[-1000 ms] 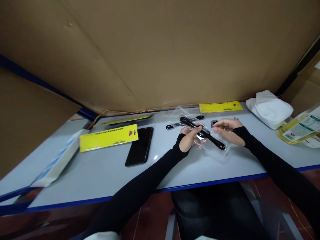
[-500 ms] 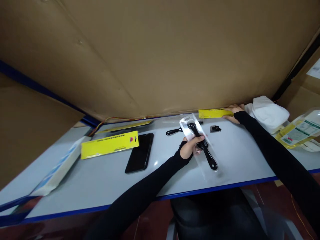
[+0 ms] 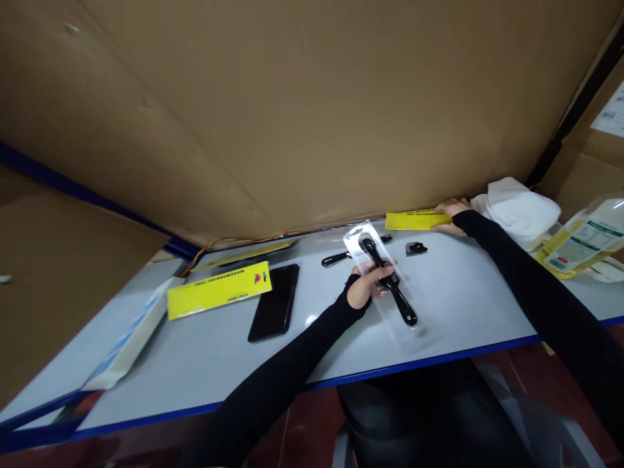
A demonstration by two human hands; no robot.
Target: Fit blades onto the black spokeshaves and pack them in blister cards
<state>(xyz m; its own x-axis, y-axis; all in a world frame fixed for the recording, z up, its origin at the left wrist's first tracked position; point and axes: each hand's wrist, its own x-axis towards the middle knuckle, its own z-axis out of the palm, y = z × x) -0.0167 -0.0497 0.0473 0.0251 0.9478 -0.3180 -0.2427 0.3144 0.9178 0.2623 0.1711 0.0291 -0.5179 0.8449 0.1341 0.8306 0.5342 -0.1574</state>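
Note:
My left hand is closed around a clear plastic blister pack with a black spokeshave inside. The pack is tilted above the tabletop, thumb across the middle of the tool. At the back edge, my right hand grips the right end of a yellow printed card lying by the wall. Behind the left hand lies a second black spokeshave, partly hidden by the pack. A small metal blade with a black fitting rests between the two hands.
Left of centre, a yellow packaging card overlaps a black phone. Behind it lies another yellow card. A white-and-blue packet sits at the left. White cloth and a bottle of yellow liquid stand right.
The view has shifted slightly. My left hand still holds the packed spokeshave at nearly the same tilt, and my right hand stays at the yellow card.

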